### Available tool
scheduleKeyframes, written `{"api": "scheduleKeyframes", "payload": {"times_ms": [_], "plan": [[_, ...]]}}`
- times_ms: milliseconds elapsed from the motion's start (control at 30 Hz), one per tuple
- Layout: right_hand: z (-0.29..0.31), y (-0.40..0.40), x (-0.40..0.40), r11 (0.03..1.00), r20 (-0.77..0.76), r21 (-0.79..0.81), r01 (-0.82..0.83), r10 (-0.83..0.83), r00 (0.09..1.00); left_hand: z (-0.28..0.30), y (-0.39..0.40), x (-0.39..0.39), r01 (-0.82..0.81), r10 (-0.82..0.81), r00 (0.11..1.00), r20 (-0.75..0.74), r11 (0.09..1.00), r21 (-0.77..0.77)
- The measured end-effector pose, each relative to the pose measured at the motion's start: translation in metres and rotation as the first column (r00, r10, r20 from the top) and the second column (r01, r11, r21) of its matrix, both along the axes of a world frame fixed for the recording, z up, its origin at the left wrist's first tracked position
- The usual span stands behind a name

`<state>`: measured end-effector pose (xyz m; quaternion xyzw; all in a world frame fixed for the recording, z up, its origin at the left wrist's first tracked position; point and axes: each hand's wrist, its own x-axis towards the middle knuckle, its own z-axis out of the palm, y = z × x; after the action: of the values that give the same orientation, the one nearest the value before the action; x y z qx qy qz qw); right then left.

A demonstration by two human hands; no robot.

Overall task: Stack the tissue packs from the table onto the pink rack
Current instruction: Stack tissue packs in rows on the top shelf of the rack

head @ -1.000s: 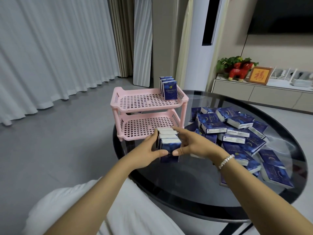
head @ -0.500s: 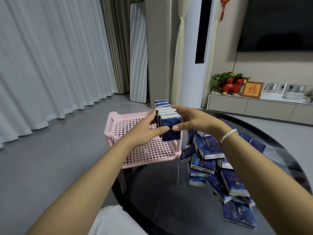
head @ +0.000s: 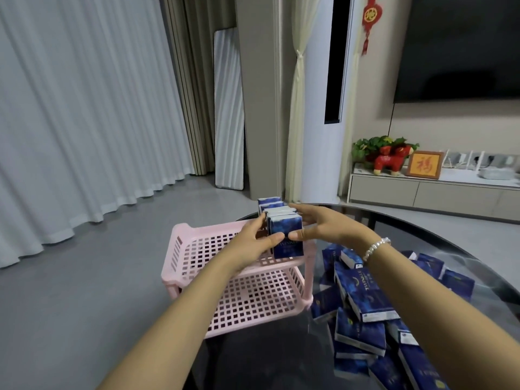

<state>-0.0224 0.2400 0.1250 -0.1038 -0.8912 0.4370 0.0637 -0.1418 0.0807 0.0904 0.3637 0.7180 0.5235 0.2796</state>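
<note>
over dark glass table (head: 408, 243), both hands' grip pinches upright blue tissue packs (head: 285, 235) on pink rack (head: 180, 249).

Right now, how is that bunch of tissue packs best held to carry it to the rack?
Squeeze the bunch of tissue packs from its two sides, as the left hand and right hand do now: the packs stand upright side by side, so inward pressure clamps them together.
</note>
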Motion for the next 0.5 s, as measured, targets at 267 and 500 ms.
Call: {"api": "scheduleKeyframes", "payload": {"times_ms": [267, 500], "plan": [[0.006, -0.001, -0.007, 0.98, 0.025, 0.201, 0.006, -0.011, 1.0, -0.004, 0.002, 0.005, -0.015, 0.014, 0.981, -0.192, 1.0, -0.004], [0.01, -0.004, -0.006, 0.935, 0.055, 0.353, 0.015, -0.037, 0.998, -0.008, 0.004, 0.007, -0.073, 0.069, 0.939, -0.338, 0.997, -0.001]]}}
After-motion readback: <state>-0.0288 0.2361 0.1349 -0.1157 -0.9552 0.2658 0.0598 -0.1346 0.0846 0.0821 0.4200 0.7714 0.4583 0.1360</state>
